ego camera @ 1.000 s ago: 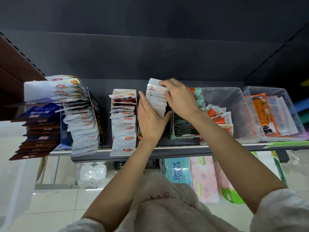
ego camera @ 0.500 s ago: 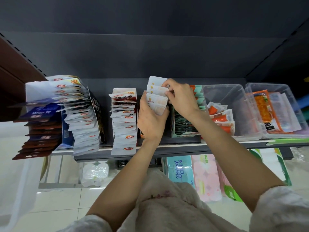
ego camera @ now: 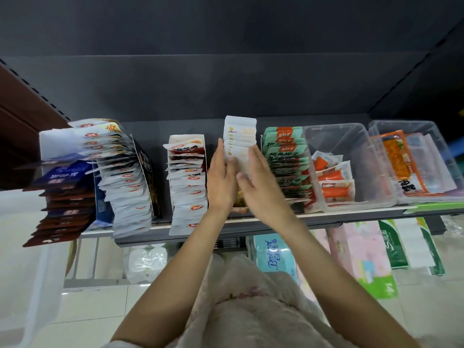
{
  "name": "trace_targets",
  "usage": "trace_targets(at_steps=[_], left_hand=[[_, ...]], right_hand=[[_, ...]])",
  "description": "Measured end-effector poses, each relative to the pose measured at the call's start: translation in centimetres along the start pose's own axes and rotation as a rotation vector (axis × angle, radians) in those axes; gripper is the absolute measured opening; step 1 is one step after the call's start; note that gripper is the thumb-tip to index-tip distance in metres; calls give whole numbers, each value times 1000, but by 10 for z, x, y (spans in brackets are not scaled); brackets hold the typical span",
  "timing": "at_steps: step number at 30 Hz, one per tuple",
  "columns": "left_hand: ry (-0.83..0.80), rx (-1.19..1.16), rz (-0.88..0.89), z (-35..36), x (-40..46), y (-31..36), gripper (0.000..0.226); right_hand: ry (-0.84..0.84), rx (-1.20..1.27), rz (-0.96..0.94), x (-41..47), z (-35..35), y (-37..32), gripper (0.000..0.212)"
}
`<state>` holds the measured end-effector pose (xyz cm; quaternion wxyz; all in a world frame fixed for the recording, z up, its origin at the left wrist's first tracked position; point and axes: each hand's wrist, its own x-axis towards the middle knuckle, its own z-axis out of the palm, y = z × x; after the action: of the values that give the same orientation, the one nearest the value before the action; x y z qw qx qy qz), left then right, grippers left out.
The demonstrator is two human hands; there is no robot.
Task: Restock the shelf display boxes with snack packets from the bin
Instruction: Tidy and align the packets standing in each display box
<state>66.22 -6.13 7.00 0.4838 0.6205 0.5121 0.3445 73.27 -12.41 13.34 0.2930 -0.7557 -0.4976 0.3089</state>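
Far left of the grip, dark packets (ego camera: 60,212) overhang the front edge of the shelf (ego camera: 326,218). Next to them stands a blue box (ego camera: 101,209), then a fanned row of white packets (ego camera: 125,187) leaning against a black box (ego camera: 148,169). Just left of the grip, a white display box (ego camera: 187,139) holds a row of red-labelled packets (ego camera: 188,187).

The left hand (ego camera: 222,182) lies flat, fingers straight, against the left side of the stack of white packets (ego camera: 239,139). The right hand (ego camera: 261,184) lies flat against the stack's right side, fingers straight and slightly blurred. The grip is therefore two open palms pressing the stack between them, with no finger curled round it. The stack stands upright on the shelf between the white display box and the green packets (ego camera: 285,156).

Right of the grip, beyond the green packets, a clear bin (ego camera: 361,172) contains orange packets (ego camera: 331,177). Farthest right, a second clear bin (ego camera: 431,146) holds a large orange pack (ego camera: 399,162).
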Motion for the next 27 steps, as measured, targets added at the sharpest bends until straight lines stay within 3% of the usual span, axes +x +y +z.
trace_targets(at_steps=[2, 4, 7, 11, 16, 20, 24, 27], left_hand=[[-54, -109, -55, 1, -2, -3, 47], [-102, -385, -155, 1, -4, -4, 48], [-108, -549, -214, -2, 0, -8, 63], [-164, -586, -215, -3, 8, 1, 56], [-212, -641, -263, -9, 14, 6, 67], [-219, -632, -255, -6, 12, 7, 69], [-239, -630, -246, -5, 13, 10, 85], [-239, -584, -244, -5, 15, 5, 78]], right_hand=[[39, 127, 72, 2, 25, 3, 64], [164, 274, 96, 10, 35, 3, 66], [209, 246, 108, 18, 36, 11, 55], [149, 203, 83, 16, 40, 11, 57], [251, 211, 86, 19, 38, 7, 58], [205, 411, 134, 27, 32, 7, 59], [221, 441, 129, 25, 30, 4, 59], [202, 424, 116, 24, 23, 4, 55]])
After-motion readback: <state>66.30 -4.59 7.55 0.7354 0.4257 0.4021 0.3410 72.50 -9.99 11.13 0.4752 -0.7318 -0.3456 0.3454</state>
